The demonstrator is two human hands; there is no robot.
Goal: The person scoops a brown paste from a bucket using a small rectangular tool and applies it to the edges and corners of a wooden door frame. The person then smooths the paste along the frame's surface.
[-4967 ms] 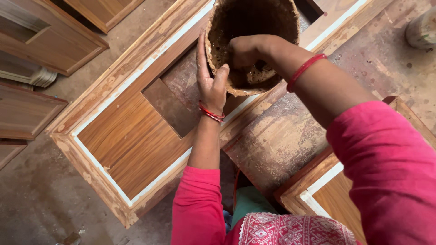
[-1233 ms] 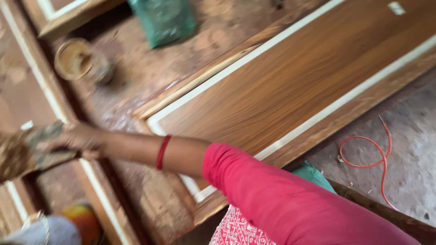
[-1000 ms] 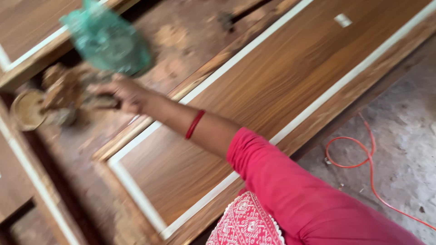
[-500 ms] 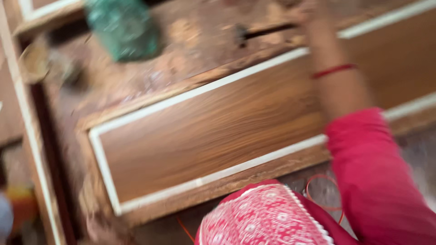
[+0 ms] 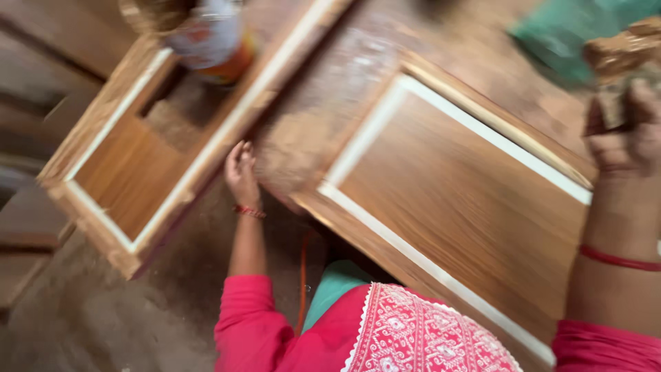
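The picture is blurred by motion. My right hand (image 5: pixel 623 138) is raised at the right edge, its fingers closed on a brown crusted wad (image 5: pixel 620 52). It hovers over the far right part of a wood-grain door panel (image 5: pixel 475 207) framed with a white strip. My left hand (image 5: pixel 241 171) is open with its fingers apart. It rests by the near corner of that panel, in the gap next to a second wood-grain panel (image 5: pixel 117 172) with a square cut-out. Both wrists carry red bangles.
A round can (image 5: pixel 213 34) stands at the top, by the cut-out panel. A green bag (image 5: pixel 564 27) lies at the top right. An orange cable (image 5: pixel 303 275) runs along the dusty floor near my knees. More wooden panels (image 5: pixel 27 220) lie at the left.
The view has swung left. My right hand, still holding the wad, has shifted to the right edge. My left hand has come into view, open beside the panel corner.
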